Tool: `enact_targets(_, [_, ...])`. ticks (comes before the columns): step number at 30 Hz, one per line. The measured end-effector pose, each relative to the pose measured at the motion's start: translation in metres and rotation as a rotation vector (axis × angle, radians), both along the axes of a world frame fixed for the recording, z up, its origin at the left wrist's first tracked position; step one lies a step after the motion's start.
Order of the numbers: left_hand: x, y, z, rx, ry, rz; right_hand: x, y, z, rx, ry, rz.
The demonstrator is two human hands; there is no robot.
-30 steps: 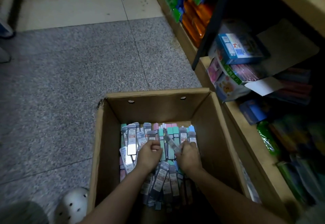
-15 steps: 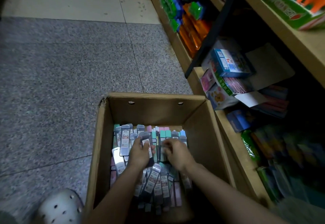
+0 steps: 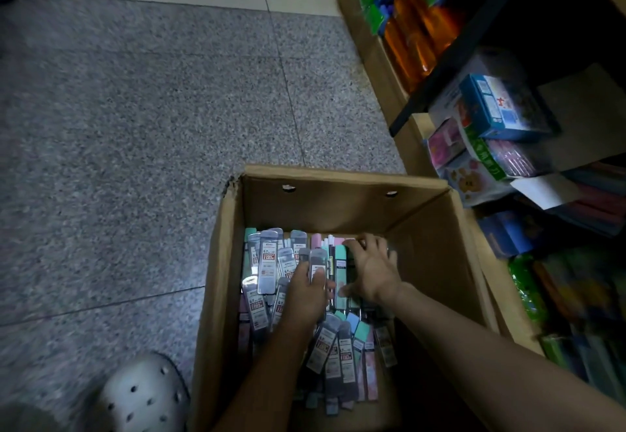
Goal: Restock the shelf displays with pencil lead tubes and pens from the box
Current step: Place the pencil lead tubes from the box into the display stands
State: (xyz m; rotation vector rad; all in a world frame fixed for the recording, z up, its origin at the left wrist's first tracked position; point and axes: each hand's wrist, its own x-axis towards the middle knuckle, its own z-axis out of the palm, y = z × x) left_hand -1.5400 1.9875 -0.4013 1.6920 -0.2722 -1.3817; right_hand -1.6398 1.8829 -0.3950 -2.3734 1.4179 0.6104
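An open cardboard box (image 3: 223,262) stands on the floor, its bottom covered with several grey, green and pink pencil lead tubes (image 3: 267,267). My left hand (image 3: 305,292) is inside the box and grips a couple of grey lead tubes (image 3: 316,262), thumb across them. My right hand (image 3: 371,270) reaches to the far right of the pile, its fingers curled over the tops of the green and dark tubes (image 3: 340,275) there. Whether it has hold of one is unclear.
A wooden shelf unit (image 3: 382,69) runs along the right, holding orange and green packs (image 3: 413,31), a blue box (image 3: 501,106), and pens or tubes lower down. Grey speckled floor (image 3: 135,126) lies to the left. A white perforated shoe (image 3: 142,394) sits at bottom left.
My right hand has moved from the middle of the pile toward the far right corner. My left hand has lifted a couple of grey tubes. The view shifted lower and left.
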Motion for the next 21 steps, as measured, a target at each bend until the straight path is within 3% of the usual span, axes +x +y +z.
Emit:
enact_targets(4, [-0.004,0.003,-0.004,0.012,-0.02,-0.034,-0.001,0.01,0.008,-0.08,-0.132,-0.036])
enact_targets(9, [-0.003,0.003,0.009,0.015,-0.063,-0.047,-0.016,0.048,0.026,0.058,-0.592,-0.306])
enact_targets(13, [-0.001,0.006,0.041,-0.024,-0.128,-0.097,-0.03,0.071,0.061,0.065,-0.83,-0.483])
enact_targets(16, [-0.011,0.004,0.082,-0.09,-0.195,-0.256,-0.046,0.07,0.11,-0.025,-0.879,-0.453])
enact_targets(21, [-0.041,-0.01,0.178,-0.384,-0.238,-0.388,-0.086,0.05,0.229,-0.223,-0.917,-0.335])
